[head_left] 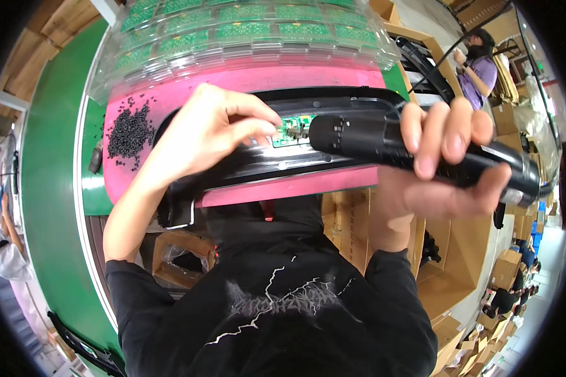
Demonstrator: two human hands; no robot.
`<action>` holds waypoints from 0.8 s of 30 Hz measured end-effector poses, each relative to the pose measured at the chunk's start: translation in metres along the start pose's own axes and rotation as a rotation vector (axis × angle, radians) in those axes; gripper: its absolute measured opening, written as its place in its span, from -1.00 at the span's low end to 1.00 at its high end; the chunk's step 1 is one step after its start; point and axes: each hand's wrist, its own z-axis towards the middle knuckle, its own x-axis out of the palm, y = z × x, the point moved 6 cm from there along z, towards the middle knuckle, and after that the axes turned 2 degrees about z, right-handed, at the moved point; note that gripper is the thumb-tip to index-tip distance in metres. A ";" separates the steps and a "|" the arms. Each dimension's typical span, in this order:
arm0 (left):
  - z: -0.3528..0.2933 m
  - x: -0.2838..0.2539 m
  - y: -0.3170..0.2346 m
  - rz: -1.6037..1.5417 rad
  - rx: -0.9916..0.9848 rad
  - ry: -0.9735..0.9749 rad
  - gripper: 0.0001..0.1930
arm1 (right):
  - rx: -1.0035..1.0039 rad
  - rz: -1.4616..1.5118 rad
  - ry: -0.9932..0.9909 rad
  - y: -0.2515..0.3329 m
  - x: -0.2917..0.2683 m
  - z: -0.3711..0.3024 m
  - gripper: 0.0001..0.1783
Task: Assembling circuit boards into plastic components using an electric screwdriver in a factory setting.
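My right hand [446, 151] is wrapped round a black electric screwdriver [365, 138], held nearly level with its collar end pointing left. That end hovers over a small green circuit board [289, 131], hiding part of it. The board sits in a long black plastic housing [233, 169] with a shiny inner face. At the board's left edge my left hand [217, 129] has thumb and index fingertip brought together in a pinch. Whatever lies between those fingertips is too small to make out. Left of the housing, a heap of small black screws [129, 133] is spread on the pink mat [283, 74].
Clear plastic trays of green circuit boards [239, 28] stand along the mat's far side. Cardboard boxes [453, 264] stand at the lower right. A small dark object [95, 158] lies on the green table [53, 188] beside the mat. Another person [478, 69] is at the far right.
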 end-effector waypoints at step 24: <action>0.017 0.032 0.054 0.447 0.247 0.214 -0.84 | 0.110 -0.472 -0.147 -0.058 -0.090 0.013 -0.86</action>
